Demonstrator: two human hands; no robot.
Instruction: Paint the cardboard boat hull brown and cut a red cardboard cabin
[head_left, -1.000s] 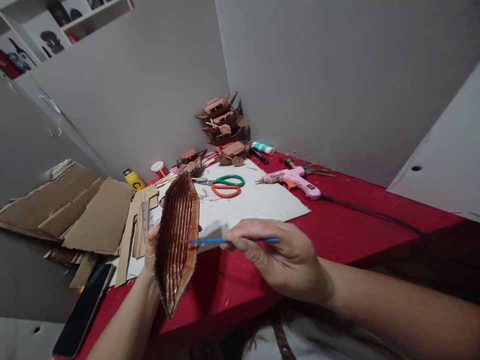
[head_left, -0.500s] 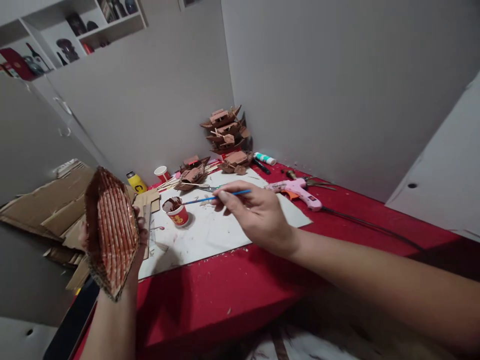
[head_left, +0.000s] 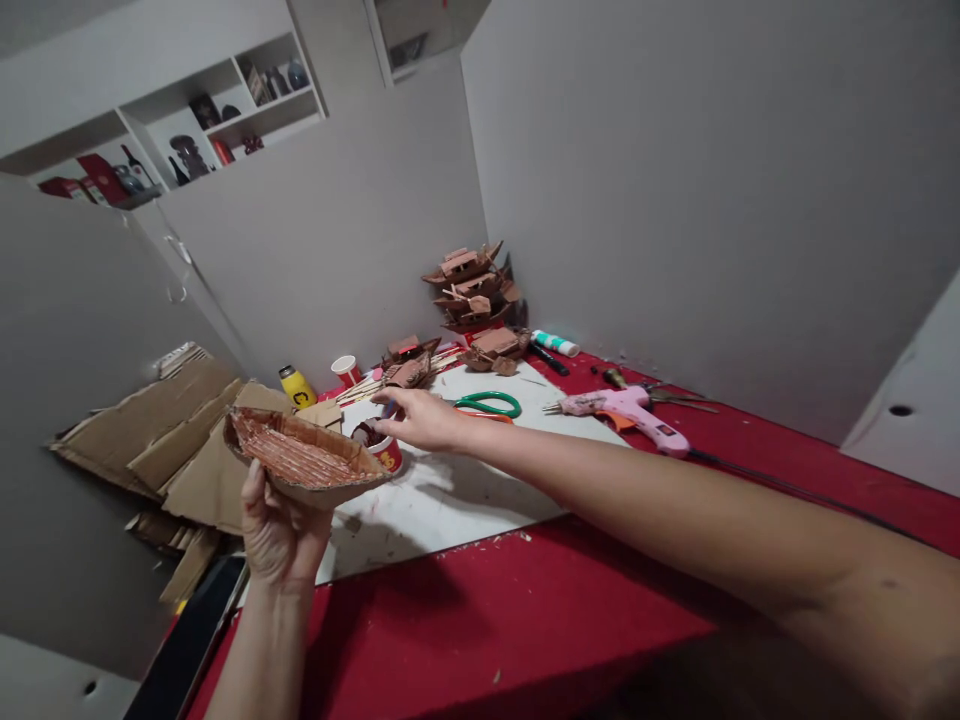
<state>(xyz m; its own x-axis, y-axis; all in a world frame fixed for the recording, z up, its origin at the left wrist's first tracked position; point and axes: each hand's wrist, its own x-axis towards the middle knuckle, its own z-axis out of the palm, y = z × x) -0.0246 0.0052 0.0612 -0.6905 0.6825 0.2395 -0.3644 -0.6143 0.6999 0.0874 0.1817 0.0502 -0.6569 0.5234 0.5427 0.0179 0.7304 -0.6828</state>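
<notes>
My left hand (head_left: 281, 525) grips a cardboard boat hull (head_left: 300, 450) from below and holds it up over the near left of the table. Its ribbed inside is coated in reddish-brown paint, while the outer side facing me is bare cardboard. Over a red paper cup (head_left: 388, 456) with dark brown paint at its rim, my right hand (head_left: 416, 418) is closed on a paintbrush (head_left: 388, 409). Only a bit of the blue brush handle shows; the bristles are hidden. The hull's pointed end overlaps the cup in view.
Scissors (head_left: 491, 404) lie behind my right forearm, on white paper (head_left: 457, 510). A pink glue gun (head_left: 630, 408) with a cord rests at right. Finished-looking brown model boats (head_left: 472, 285) are stacked at the back. Cardboard sheets (head_left: 180, 440) and a yellow bottle (head_left: 298, 388) stand left.
The hull has turned from upright to nearly lengthwise across my view. My right hand has moved left to the cup with the paintbrush, uncovering the scissors. The camera view has shifted.
</notes>
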